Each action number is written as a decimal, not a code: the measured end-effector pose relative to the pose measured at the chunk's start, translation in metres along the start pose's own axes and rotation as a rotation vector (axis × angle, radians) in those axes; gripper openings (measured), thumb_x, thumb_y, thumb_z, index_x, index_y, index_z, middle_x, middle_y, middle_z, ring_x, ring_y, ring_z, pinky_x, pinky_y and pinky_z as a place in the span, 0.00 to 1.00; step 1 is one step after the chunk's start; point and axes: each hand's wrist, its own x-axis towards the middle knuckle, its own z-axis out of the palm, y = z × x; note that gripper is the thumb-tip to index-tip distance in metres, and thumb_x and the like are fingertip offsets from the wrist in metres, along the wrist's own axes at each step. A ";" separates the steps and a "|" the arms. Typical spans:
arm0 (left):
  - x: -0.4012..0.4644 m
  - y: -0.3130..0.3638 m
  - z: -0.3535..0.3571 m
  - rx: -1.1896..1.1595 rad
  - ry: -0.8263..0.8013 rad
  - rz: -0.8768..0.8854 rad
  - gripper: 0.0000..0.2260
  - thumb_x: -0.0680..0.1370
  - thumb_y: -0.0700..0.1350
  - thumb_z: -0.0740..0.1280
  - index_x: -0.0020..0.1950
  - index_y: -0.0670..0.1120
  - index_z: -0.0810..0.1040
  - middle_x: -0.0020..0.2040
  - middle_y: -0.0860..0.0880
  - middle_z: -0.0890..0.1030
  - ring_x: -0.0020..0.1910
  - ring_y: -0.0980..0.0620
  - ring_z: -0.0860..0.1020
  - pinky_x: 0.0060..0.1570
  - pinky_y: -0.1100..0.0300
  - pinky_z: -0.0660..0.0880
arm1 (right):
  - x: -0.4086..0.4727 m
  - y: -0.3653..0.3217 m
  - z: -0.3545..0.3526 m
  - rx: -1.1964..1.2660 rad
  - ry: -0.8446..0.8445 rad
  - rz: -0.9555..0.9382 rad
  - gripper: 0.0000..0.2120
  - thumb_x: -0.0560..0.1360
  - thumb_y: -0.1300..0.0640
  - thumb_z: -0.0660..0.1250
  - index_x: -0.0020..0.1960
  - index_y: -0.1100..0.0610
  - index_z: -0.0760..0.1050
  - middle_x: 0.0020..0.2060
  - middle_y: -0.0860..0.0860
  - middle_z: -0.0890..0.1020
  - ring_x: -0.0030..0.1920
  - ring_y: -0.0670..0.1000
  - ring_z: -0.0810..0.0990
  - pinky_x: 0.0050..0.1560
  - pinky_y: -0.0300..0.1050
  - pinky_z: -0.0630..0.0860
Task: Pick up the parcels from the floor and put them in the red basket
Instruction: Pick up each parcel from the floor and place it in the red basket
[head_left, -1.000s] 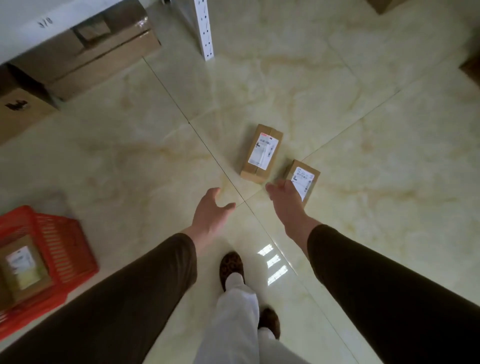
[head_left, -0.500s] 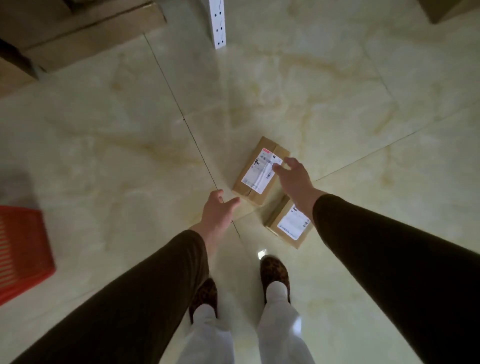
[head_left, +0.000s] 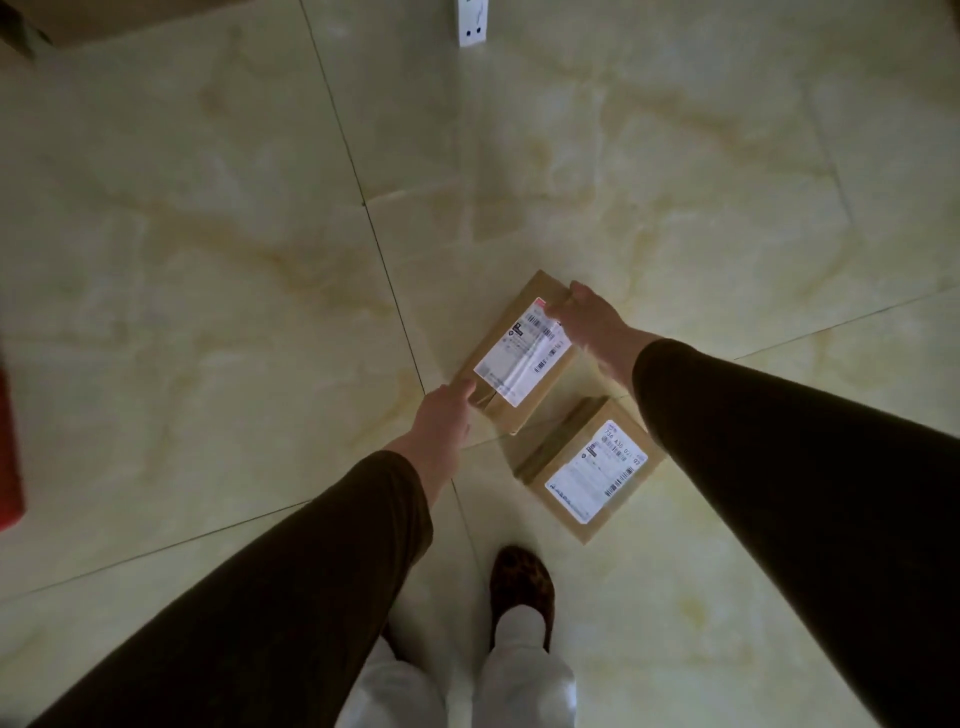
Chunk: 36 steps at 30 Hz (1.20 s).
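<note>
Two brown cardboard parcels with white labels lie on the pale marble floor. The longer parcel (head_left: 519, 358) lies at an angle in the middle of the view. My left hand (head_left: 441, 421) presses against its near left end. My right hand (head_left: 592, 325) curls over its far right end, so the parcel is clamped between both hands and looks to be still resting on the floor. The smaller parcel (head_left: 592, 467) sits just below and to the right, partly under my right sleeve. Only a sliver of the red basket (head_left: 8, 457) shows at the left edge.
A white shelf post (head_left: 471, 23) stands at the top of the view, and a cardboard box (head_left: 104, 15) sits in the top left corner. My patterned shoe (head_left: 522, 582) is on the floor just below the smaller parcel.
I have bent closer to the floor. Both hands reached forward, from hovering apart to touching the two ends of the longer parcel. The red basket has slid almost out of view.
</note>
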 end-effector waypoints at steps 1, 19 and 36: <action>0.000 0.000 0.000 -0.042 -0.006 -0.006 0.20 0.82 0.49 0.64 0.70 0.40 0.74 0.68 0.40 0.77 0.62 0.44 0.76 0.58 0.54 0.71 | 0.005 0.004 0.001 -0.020 0.005 -0.006 0.14 0.80 0.45 0.62 0.61 0.51 0.72 0.56 0.54 0.80 0.60 0.59 0.78 0.64 0.56 0.76; -0.147 0.067 -0.093 -0.410 0.258 0.254 0.03 0.81 0.40 0.65 0.52 0.47 0.73 0.46 0.48 0.79 0.47 0.48 0.78 0.45 0.59 0.75 | -0.157 -0.072 -0.008 0.697 0.141 -0.027 0.29 0.64 0.30 0.71 0.46 0.54 0.70 0.40 0.52 0.77 0.42 0.53 0.76 0.51 0.51 0.74; -0.223 0.034 -0.329 -0.495 0.232 0.384 0.07 0.81 0.38 0.66 0.56 0.49 0.78 0.54 0.49 0.83 0.51 0.52 0.81 0.57 0.59 0.77 | -0.332 -0.162 0.143 0.712 -0.210 -0.059 0.08 0.82 0.48 0.61 0.59 0.45 0.76 0.51 0.45 0.82 0.50 0.44 0.81 0.69 0.56 0.72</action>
